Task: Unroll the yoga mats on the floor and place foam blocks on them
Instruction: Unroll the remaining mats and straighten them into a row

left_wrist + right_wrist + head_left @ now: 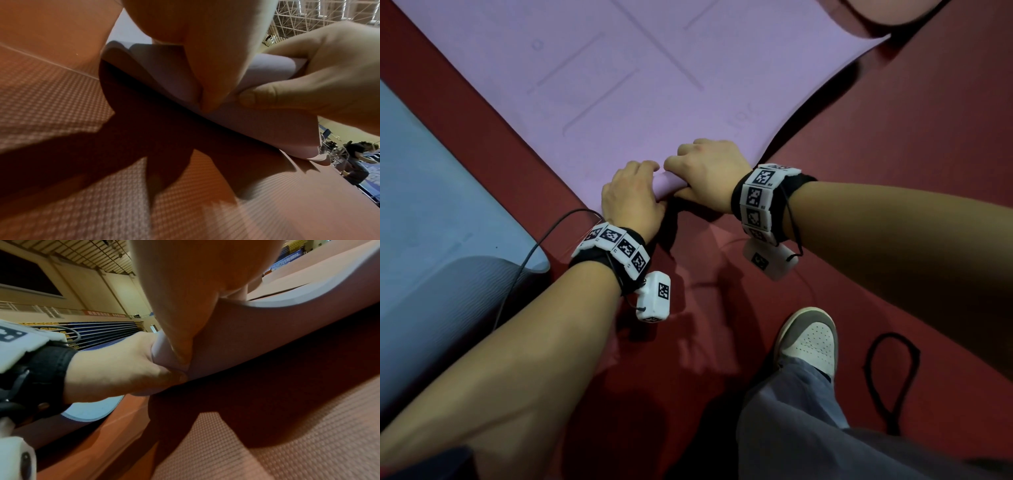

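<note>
A purple yoga mat (637,85) lies spread on the red floor, and its near end (671,185) is curled into a small roll. My left hand (635,193) grips that curl from the left, and my right hand (705,168) grips it from the right, the two hands almost touching. The left wrist view shows the curled purple mat (164,73) pinched under my left thumb, with the right hand (308,81) wrapped round it beside. In the right wrist view the mat's edge (267,331) is lifted off the floor. No foam block is in view.
A blue mat (431,205) lies to the left, its near end curled too. A black strap loop (890,373) lies on the red floor (893,137) at the right. My shoe (811,342) and trouser leg stand near the bottom. The purple mat's far end (887,13) curls up at top right.
</note>
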`<state>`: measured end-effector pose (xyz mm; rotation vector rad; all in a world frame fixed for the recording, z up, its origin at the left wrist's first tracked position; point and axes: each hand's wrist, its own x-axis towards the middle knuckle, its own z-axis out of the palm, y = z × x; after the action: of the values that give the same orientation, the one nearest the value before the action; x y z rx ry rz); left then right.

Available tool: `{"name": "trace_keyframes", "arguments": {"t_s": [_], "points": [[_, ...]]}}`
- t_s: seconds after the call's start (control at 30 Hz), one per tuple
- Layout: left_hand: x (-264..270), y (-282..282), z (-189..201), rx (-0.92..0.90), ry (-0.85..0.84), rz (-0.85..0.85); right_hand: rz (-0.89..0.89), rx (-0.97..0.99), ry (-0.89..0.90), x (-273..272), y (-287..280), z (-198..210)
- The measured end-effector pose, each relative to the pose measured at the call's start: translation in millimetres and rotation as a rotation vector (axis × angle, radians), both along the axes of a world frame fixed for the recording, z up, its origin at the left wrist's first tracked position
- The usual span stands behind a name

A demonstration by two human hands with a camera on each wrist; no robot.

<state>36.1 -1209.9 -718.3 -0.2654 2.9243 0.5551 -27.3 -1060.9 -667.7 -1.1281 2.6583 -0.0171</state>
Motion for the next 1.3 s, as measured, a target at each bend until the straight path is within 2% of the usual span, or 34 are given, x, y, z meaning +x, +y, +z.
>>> {"name": "trace_keyframes", "arguments": {"t_s": [0.33, 0.57, 0.67, 0.83, 1.0, 1.3], "points": [[-9, 8, -4, 0.003, -0.044, 0.045, -0.023, 0.023, -0.03, -12, 6, -13], [-11, -2, 1, 0.083, -0.088, -0.02, -0.062, -0.005, -0.086, -13, 5, -12], [-6, -8, 5, 0.184, -0.117, -0.068, -0.009, -0.022, -0.102, -13, 10, -12], [8, -11, 10, 0.227, -0.131, -0.123, 0.097, -0.035, -0.058, -10, 13, -10], [11, -11, 16, 0.314, -0.094, -0.084, -0.005, -0.072, -0.088, -8, 14, -14], [7, -14, 14, 0.294, -0.082, -0.049, -0.029, -0.062, -0.049, -12, 6, -17]]}}
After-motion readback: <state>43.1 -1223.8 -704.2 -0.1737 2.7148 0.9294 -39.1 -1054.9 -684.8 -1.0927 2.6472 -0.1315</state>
